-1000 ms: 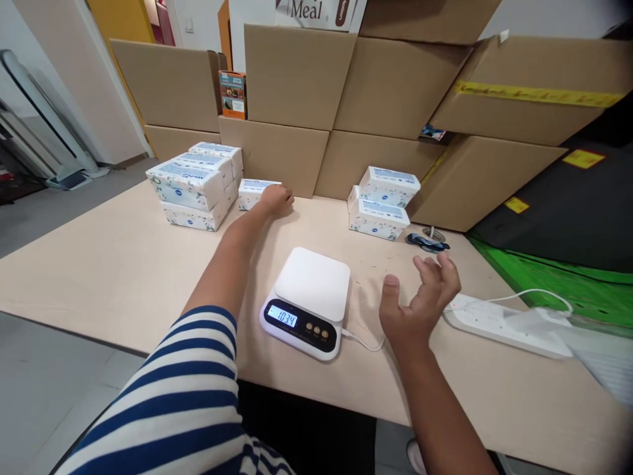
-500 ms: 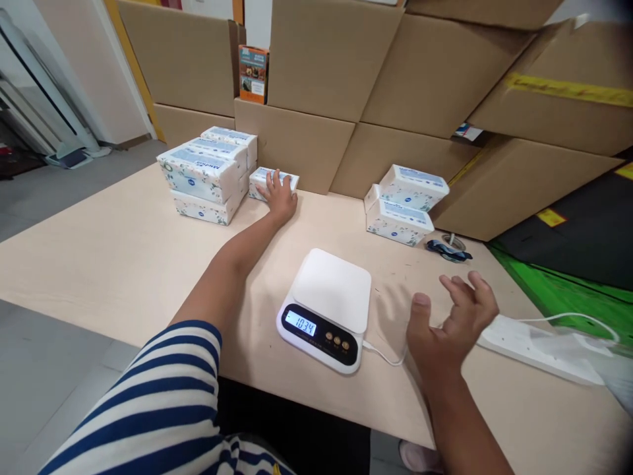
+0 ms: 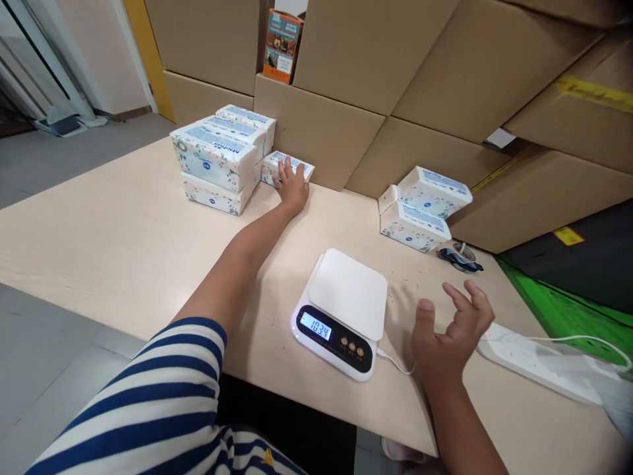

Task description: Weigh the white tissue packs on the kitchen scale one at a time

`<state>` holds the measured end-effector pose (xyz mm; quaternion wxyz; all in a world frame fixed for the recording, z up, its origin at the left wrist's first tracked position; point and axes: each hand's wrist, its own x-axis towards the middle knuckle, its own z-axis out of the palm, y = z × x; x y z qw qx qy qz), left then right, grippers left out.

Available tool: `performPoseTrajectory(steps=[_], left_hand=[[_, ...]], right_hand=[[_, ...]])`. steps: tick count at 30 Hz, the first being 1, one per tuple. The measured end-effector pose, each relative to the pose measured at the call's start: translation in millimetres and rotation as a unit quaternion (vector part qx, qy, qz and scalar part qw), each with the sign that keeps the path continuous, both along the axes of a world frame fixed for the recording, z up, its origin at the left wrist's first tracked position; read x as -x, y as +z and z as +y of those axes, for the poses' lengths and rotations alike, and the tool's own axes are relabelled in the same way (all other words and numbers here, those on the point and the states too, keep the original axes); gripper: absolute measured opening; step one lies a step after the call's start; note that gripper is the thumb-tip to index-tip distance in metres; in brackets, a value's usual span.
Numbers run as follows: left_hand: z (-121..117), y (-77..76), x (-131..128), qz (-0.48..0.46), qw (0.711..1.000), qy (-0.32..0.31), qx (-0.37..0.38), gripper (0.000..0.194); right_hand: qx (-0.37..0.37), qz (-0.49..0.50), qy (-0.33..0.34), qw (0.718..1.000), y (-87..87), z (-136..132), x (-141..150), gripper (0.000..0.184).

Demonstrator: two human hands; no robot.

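My left hand (image 3: 293, 191) reaches across the table to a single tissue pack (image 3: 271, 169) by the cardboard wall. Its fingers are spread over the pack's top and front, touching it rather than wrapped round it. Just left of it rises a stack of white and blue tissue packs (image 3: 212, 158). A white kitchen scale (image 3: 349, 290) lies in front of me with a bare plate; its lit display reads about -103.4. To the scale's right, my right hand (image 3: 445, 336) hovers palm up, holding nothing, fingers apart and curled. More tissue packs (image 3: 415, 224) are piled at the back right.
Cardboard boxes (image 3: 316, 132) wall off the table's back, with an orange printed box (image 3: 283, 46) among them. A white power strip (image 3: 534, 363) lies at right, near a dark blue bundle (image 3: 459, 260). A white cable (image 3: 395, 361) runs from the scale.
The camera view has shifted, moving the scene in the picture. My left hand stays at the single tissue pack, its fingers slightly lower on it. My right hand hardly changes.
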<state>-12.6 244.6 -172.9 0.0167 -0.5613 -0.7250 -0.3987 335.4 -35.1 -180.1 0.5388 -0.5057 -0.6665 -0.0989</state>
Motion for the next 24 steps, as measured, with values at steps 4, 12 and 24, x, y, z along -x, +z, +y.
performPoseTrajectory(steps=[4, 12, 24], left_hand=[[-7, 3.5, -2, 0.009, 1.000, 0.011, 0.005, 0.056], [-12, 13.4, -2, 0.021, 0.999, 0.022, 0.026, 0.060], [-15, 24.6, -2, 0.046, 0.994, -0.089, -0.049, 0.080]], right_hand=[[0.017, 0.005, -0.003, 1.000, 0.6, 0, 0, 0.048], [0.029, 0.000, -0.001, 1.000, 0.1, 4, 6, 0.048], [0.295, -0.114, -0.082, 0.945, 17.7, 71, 6, 0.080]])
